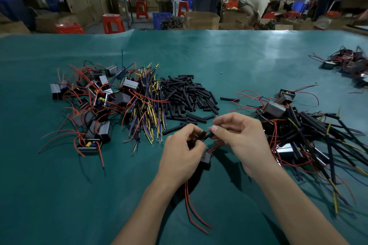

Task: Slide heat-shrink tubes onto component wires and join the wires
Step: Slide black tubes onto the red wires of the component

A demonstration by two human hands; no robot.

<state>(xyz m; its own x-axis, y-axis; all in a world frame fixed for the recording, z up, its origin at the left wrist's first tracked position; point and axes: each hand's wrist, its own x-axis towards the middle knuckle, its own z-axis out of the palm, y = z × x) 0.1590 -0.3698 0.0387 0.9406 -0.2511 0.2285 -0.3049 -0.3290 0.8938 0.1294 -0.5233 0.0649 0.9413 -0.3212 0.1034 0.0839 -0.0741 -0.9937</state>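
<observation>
My left hand [182, 150] grips a small grey component [205, 158] and pinches its wire ends near the fingertips. Two red wires [192, 209] trail from under that hand toward me. My right hand [240, 138] pinches a short black heat-shrink tube [210, 135] between thumb and forefinger, its end meeting the wire held by the left hand. A red wire [216, 116] rises past the right forefinger. A heap of loose black heat-shrink tubes [189, 95] lies just beyond my hands.
On the green mat [59, 195], a pile of components with red wires [89, 101] sits far left, beside a bundle of yellow, blue and black wires [147, 103]. Components fitted with black tubing [310, 135] pile at the right. Another heap [350, 63] lies far right.
</observation>
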